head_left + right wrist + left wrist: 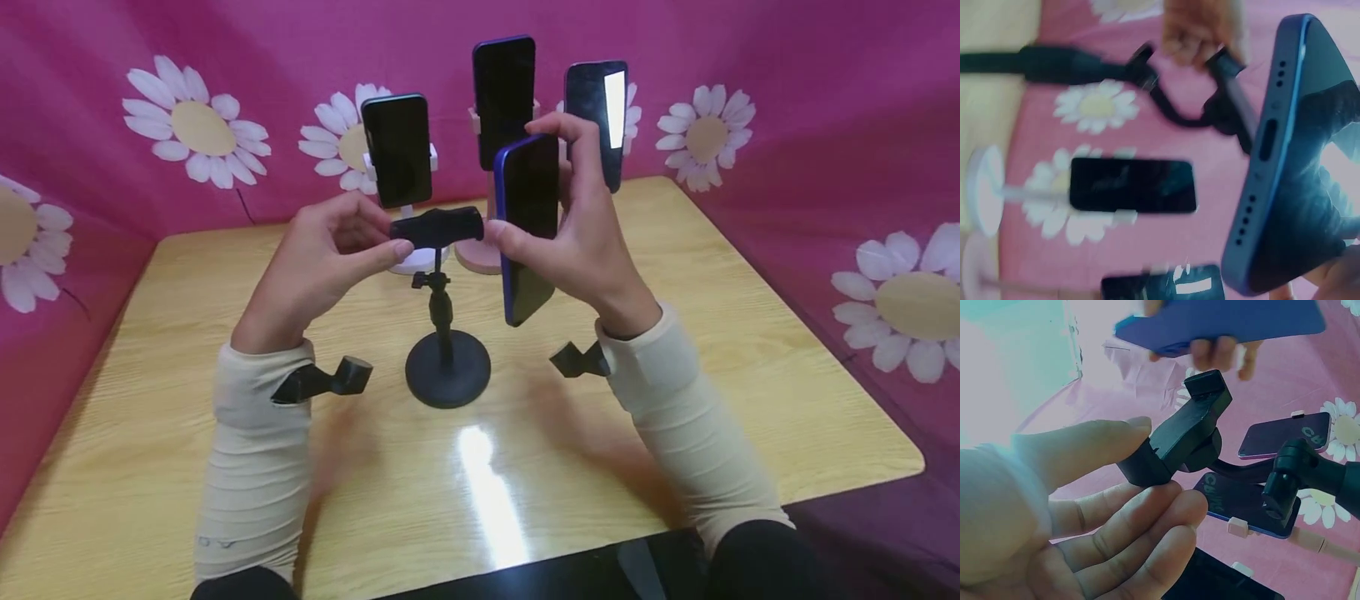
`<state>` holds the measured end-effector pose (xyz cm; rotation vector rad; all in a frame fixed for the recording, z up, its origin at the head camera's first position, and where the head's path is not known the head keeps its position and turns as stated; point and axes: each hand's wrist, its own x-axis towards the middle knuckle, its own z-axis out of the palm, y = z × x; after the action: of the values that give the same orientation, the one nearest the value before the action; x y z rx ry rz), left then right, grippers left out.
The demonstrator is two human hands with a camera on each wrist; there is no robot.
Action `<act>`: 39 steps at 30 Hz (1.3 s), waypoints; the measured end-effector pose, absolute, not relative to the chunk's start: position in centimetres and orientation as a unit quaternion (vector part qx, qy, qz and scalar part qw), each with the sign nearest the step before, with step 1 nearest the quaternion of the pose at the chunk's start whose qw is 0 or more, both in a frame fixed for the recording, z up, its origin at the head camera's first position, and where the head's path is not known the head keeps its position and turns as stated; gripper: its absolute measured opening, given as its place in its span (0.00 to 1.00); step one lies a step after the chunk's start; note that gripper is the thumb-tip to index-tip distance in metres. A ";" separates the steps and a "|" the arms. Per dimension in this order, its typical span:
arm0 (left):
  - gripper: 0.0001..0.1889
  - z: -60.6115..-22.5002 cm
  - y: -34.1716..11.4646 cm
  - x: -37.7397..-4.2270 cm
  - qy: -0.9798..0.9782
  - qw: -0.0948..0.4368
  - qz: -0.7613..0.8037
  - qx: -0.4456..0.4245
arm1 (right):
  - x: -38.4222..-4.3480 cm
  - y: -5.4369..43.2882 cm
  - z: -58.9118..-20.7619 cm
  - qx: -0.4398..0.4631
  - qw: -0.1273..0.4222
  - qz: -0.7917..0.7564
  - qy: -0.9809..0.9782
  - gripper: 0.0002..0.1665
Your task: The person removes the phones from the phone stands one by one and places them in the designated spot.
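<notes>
My left hand (318,262) pinches one end of a black phone clamp (442,227), thumb on one side and fingers on the other, as the left wrist view also shows. The clamp tops a black stand, whose round base (447,379) rests on the table. Just right of the clamp, my right hand (592,237) grips a blue-edged phone (525,279) between thumb and fingers, tilted upright with its dark screen showing. In the right wrist view, the end with the port of this phone (1266,137) appears close up. The clamp (1188,422) carries no phone between its ends.
Behind my hands stand three phones in holders: a left one (397,154), a taller middle one (504,87) and a right one (588,108). A white base and a pink base (476,258) sit on the wooden table (720,367). Pink daisy-print cloth (465,17) encloses the table.
</notes>
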<state>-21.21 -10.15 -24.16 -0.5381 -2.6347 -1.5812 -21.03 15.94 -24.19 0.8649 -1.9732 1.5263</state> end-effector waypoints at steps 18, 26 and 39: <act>0.21 -23.3 -12.3 -20.1 -0.864 0.012 -0.479 -0.156 | -24.0 24.2 -29.5 0.134 0.111 0.393 -0.903 0.49; 0.19 -23.6 -11.5 -20.2 -0.859 0.016 -0.483 -0.168 | -26.2 29.2 -31.9 0.027 0.047 0.338 -0.939 0.50; 0.19 -23.7 -10.0 -20.8 -0.852 0.011 -0.486 -0.192 | -28.3 36.7 -35.0 -0.060 -0.037 0.292 -0.954 0.45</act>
<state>-20.78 -9.99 -23.75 -0.5998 -2.6602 -1.5166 -28.30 36.69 -35.01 -0.1946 -3.0697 0.9404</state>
